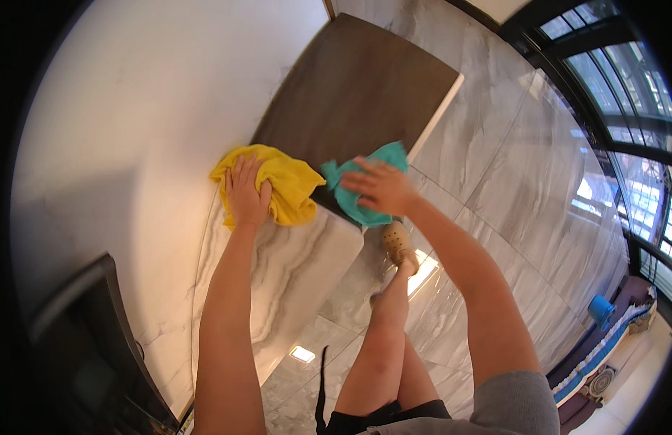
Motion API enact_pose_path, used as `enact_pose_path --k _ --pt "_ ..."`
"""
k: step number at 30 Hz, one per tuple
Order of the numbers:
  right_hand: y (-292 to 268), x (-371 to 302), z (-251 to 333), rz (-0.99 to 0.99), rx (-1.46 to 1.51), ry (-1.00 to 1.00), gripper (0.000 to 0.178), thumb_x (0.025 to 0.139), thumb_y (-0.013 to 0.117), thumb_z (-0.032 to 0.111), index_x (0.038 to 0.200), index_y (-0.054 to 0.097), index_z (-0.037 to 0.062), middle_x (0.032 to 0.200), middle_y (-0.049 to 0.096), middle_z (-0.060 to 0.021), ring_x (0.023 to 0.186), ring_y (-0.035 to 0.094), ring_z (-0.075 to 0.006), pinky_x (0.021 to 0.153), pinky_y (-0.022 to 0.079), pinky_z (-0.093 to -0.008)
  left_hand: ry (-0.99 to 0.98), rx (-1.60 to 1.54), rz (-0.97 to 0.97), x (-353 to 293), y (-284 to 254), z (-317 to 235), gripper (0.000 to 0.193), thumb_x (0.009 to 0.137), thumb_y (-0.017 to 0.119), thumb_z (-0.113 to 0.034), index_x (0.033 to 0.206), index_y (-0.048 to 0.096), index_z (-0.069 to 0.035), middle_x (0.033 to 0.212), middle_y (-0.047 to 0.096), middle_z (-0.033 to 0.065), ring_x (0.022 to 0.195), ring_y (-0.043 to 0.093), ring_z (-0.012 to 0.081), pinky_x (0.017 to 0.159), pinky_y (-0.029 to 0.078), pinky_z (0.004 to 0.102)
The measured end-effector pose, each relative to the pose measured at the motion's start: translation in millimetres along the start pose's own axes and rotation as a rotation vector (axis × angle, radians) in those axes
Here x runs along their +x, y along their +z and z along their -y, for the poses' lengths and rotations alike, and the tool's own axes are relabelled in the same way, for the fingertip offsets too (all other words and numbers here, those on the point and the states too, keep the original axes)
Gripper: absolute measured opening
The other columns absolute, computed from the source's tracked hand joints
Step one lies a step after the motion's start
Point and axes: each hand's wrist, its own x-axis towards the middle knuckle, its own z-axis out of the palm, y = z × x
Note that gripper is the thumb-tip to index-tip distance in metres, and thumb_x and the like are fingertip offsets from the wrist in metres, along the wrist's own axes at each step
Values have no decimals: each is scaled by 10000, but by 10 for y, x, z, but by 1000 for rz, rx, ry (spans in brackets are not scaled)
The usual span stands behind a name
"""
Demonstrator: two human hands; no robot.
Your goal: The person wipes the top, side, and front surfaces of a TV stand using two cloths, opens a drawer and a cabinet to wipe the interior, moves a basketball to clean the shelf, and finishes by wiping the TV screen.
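Note:
My left hand (246, 194) lies flat on a bunched yellow cloth (296, 177), its fingers stretched out and slightly apart. The cloth rests where a dark brown top (357, 80) meets a pale marbled slab (299, 268), close to the white wall. Over a teal cloth (389, 154) at the near right corner of the dark top is my right hand (379, 187), fingers extended and a little blurred by motion. Part of the teal cloth hangs at the edge. The palms hide how firmly either cloth is pressed.
A white wall (147, 87) runs along the left, with a black flat screen (96, 348) at lower left. Grey marbled floor tiles (495, 196) lie to the right. My foot in a tan clog (396, 239) is beside the slab. Dark-framed windows (633, 87) and a blue container (601, 310) stand farther right.

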Motion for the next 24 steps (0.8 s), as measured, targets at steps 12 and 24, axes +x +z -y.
enact_pose_path --k 12,24 --pt "-168 2161 -386 -147 -426 258 551 866 394 411 1331 362 116 1391 344 -51 1301 269 -263 1062 129 -492 -628 -43 103 612 744 -741 663 851 439 -218 1351 120 79 1415 136 254 1306 173 368 1070 147 433" --pt "-976 1392 -1194 66 -336 -171 446 844 466 352 1262 447 199 1321 428 34 1273 322 -169 1080 173 -424 -1044 -402 5 126 803 -2531 712 806 486 -213 1400 134 -39 1457 74 180 1336 61 381 1060 128 480"
